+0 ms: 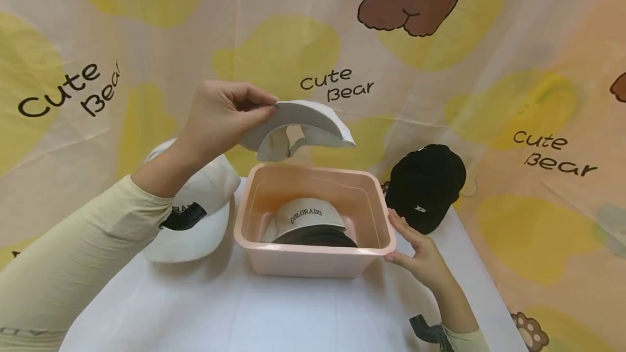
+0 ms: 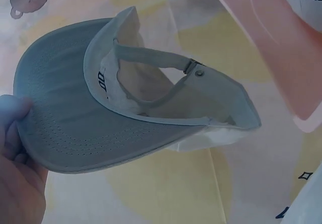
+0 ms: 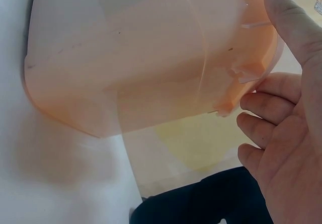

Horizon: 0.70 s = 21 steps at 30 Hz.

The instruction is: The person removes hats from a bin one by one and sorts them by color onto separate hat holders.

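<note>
- My left hand pinches a white cap at the pink bin's 12 o'clock.
- My right hand, fingers relaxed, touches the bin at 4 o'clock.

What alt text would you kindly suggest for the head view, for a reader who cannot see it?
A left hand holds a pale cap above a pink bin containing a COLORADO cap; the right hand touches the bin's right side. A white cap lies left, a black cap right.

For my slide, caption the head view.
Left hand holds a cap by its brim; right hand touches a pink bin.
</note>
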{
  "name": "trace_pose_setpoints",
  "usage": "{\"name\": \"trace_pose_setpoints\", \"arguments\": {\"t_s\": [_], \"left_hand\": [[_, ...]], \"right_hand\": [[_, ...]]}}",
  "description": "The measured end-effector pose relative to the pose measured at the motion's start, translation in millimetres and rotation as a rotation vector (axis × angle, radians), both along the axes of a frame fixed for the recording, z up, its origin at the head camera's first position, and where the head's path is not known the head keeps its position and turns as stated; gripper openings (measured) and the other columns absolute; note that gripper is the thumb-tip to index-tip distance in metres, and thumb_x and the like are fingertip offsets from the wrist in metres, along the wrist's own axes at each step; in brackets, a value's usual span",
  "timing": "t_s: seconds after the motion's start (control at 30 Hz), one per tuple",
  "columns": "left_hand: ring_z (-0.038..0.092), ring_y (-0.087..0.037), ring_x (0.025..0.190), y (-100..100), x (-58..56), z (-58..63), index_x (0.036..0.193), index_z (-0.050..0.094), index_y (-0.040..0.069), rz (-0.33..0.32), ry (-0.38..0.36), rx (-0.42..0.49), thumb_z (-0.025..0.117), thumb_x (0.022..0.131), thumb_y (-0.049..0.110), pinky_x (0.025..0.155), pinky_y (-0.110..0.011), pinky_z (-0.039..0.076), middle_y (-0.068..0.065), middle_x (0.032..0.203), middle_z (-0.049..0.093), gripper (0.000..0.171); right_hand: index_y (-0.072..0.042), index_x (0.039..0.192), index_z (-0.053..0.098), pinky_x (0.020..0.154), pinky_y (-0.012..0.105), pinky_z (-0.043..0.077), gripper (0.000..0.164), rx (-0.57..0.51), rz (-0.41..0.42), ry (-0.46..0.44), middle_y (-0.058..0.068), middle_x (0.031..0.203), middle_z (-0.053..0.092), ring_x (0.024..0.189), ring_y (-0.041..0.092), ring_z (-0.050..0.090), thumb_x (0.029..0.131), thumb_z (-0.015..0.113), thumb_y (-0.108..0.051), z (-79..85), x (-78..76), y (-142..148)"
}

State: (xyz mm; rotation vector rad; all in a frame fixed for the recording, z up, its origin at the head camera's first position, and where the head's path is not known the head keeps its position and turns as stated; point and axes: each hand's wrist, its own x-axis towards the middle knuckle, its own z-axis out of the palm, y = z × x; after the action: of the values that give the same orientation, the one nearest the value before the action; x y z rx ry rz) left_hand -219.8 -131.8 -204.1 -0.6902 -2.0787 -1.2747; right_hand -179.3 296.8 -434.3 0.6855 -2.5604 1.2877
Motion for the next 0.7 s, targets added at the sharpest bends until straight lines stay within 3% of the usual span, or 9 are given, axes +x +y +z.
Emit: {"name": "trace_pose_setpoints", "arguments": {"t_s": [0.07, 0.17, 0.23, 0.37, 0.43, 0.57, 0.63, 0.7], "left_hand": [[0.07, -0.005, 0.063, -4, 2.2, 1.0, 0.087, 0.084, 0.01, 0.0, 0.039, 0.01, 0.082, 0.085, 0.006, 0.058, -0.015, 0.056, 0.007, 0.08, 0.078, 0.005], [0.07, -0.004, 0.064, -8, 4.0, 3.4, 0.087, 0.084, 0.008, -0.004, 0.092, 0.025, 0.082, 0.084, 0.003, 0.058, -0.015, 0.056, 0.004, 0.08, 0.078, 0.006], [0.07, -0.003, 0.065, -11, 4.5, 6.1, 0.086, 0.083, 0.006, -0.002, 0.12, 0.037, 0.082, 0.083, 0.0, 0.06, -0.015, 0.057, 0.002, 0.081, 0.079, 0.007], [0.071, -0.002, 0.068, -17, 5.4, 12.0, 0.086, 0.082, 0.002, 0.001, 0.155, 0.049, 0.081, 0.082, -0.004, 0.064, -0.014, 0.058, -0.008, 0.083, 0.079, 0.007], [0.071, -0.001, 0.069, -20, 6.1, 13.5, 0.085, 0.082, 0.0, 0.001, 0.172, 0.05, 0.081, 0.081, -0.005, 0.065, -0.013, 0.058, -0.013, 0.084, 0.079, 0.006], [0.071, 0.001, 0.073, -28, 7.0, 12.3, 0.084, 0.082, 0.0, 0.012, 0.244, 0.013, 0.08, 0.081, -0.007, 0.069, -0.013, 0.059, -0.015, 0.085, 0.078, 0.008], [0.071, 0.003, 0.074, -33, 6.3, 11.3, 0.084, 0.082, 0.001, 0.019, 0.299, -0.02, 0.08, 0.081, -0.008, 0.069, -0.013, 0.059, -0.015, 0.084, 0.078, 0.009], [0.071, 0.004, 0.077, -39, 5.2, 11.3, 0.084, 0.082, -0.001, 0.023, 0.352, -0.054, 0.08, 0.081, -0.009, 0.07, -0.012, 0.059, -0.015, 0.084, 0.078, 0.008]], "right_hand": [[-0.017, 0.152, 0.051, 0.11, 0.068, 0.033, 0.089, 0.002, -0.002, -0.009, 0.007, 0.16, 0.042, 0.15, 0.033, 0.031, 0.073, 0.091, -0.007, -0.7, 0.8, 0], [-0.018, 0.152, 0.051, 0.109, 0.071, 0.034, 0.088, 0.004, -0.001, -0.013, 0.008, 0.16, 0.042, 0.148, 0.042, 0.03, 0.074, 0.091, -0.007, -1.0, 0.7, -1], [-0.018, 0.152, 0.052, 0.112, 0.064, 0.035, 0.089, 0.012, -0.006, -0.004, 0.006, 0.16, 0.042, 0.149, 0.04, 0.031, 0.073, 0.091, -0.006, 0.5, -0.7, -1], [-0.017, 0.151, 0.052, 0.117, 0.034, 0.033, 0.089, 0.019, -0.009, 0.016, 0.006, 0.16, 0.043, 0.149, 0.034, 0.033, 0.072, 0.091, -0.005, 3.3, -4.7, -3], [-0.017, 0.151, 0.052, 0.116, 0.028, 0.03, 0.089, 0.016, -0.007, 0.016, 0.006, 0.16, 0.043, 0.15, 0.033, 0.033, 0.072, 0.091, -0.005, 4.4, -5.9, -4], [-0.019, 0.152, 0.052, 0.117, 0.047, 0.032, 0.088, 0.021, -0.009, 0.0, 0.007, 0.16, 0.043, 0.15, 0.032, 0.032, 0.074, 0.091, -0.007, 3.5, -5.8, -3], [-0.019, 0.152, 0.051, 0.113, 0.059, 0.033, 0.088, 0.023, -0.011, -0.005, 0.007, 0.16, 0.043, 0.151, 0.025, 0.032, 0.074, 0.091, -0.008, 2.3, -4.4, -3], [-0.018, 0.152, 0.051, 0.11, 0.064, 0.033, 0.088, 0.02, -0.012, -0.012, 0.007, 0.16, 0.043, 0.151, 0.013, 0.031, 0.075, 0.09, -0.007, 0.7, -2.8, -2]]}}
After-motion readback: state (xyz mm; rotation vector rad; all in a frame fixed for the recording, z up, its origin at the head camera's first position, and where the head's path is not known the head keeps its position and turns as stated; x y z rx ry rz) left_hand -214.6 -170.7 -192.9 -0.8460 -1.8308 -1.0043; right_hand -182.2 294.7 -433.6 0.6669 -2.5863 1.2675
